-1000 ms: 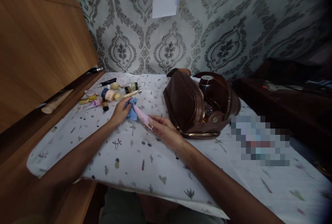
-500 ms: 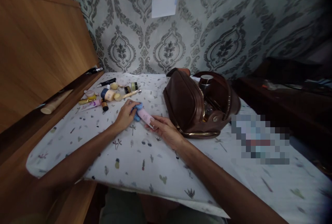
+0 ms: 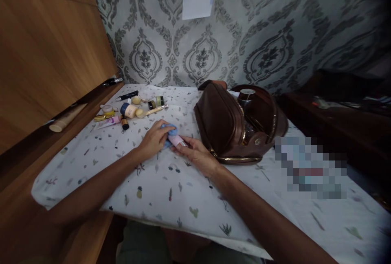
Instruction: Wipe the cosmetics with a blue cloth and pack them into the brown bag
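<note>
A pale pink cosmetic tube [image 3: 177,140] lies tilted between my two hands, above the patterned cloth. My right hand [image 3: 195,152] is closed round its near right end. Bunched in the fingers of my left hand [image 3: 155,139] is a blue cloth [image 3: 170,129], pressed against the tube's far left end and partly covering it. To the right of my hands stands a brown leather bag [image 3: 218,123], unzipped, with a dark silver-capped container [image 3: 246,96] poking out of its top.
Several cosmetics lie at the back left: a blue-lidded jar [image 3: 128,110], a pink-white tube [image 3: 107,122], a small dark bottle [image 3: 124,124] and a brush [image 3: 157,110]. A wooden cabinet [image 3: 55,48] borders the left. A blurred-out item [image 3: 311,170] lies right of the bag.
My left hand and the blue cloth have slid right along the tube, covering more of it. The view has shifted slightly.
</note>
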A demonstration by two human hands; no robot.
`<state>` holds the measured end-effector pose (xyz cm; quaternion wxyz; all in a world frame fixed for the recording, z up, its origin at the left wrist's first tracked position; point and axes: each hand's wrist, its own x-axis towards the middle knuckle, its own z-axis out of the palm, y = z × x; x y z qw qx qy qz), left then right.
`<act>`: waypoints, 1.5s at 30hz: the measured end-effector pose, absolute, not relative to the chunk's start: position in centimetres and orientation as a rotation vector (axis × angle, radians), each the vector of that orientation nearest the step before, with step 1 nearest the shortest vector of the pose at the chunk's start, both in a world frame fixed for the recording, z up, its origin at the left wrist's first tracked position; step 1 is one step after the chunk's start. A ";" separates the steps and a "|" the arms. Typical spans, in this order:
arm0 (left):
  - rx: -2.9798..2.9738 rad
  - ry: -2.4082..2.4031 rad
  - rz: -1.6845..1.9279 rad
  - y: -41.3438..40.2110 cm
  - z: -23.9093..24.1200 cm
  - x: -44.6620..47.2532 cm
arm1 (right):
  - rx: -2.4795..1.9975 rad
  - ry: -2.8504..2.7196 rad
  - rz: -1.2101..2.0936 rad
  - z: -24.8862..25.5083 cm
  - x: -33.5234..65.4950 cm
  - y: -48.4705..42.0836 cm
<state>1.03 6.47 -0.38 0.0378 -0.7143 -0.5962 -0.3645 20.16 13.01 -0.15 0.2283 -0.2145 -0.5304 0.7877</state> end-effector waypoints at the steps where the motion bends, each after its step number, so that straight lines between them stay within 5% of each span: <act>1: -2.133 -1.930 -1.099 6.8 -0.6 0.2 | -0.614 -1.440 2.173 -0.2 20.2 13.0; 10: -2.194 -2.197 -0.925 6.9 0.1 -1.4 | -0.682 -1.239 2.137 -0.2 20.0 12.9; 26: -2.423 -1.483 -1.005 5.2 0.2 4.2 | -0.768 -1.232 1.973 -0.3 20.3 13.1; 37: -1.927 -2.072 -1.057 6.5 0.1 -1.6 | -0.731 -1.022 2.320 0.0 20.5 14.1; 45: -2.198 -1.956 -1.115 5.8 -0.1 1.5 | -0.771 -0.896 2.480 0.4 20.5 14.3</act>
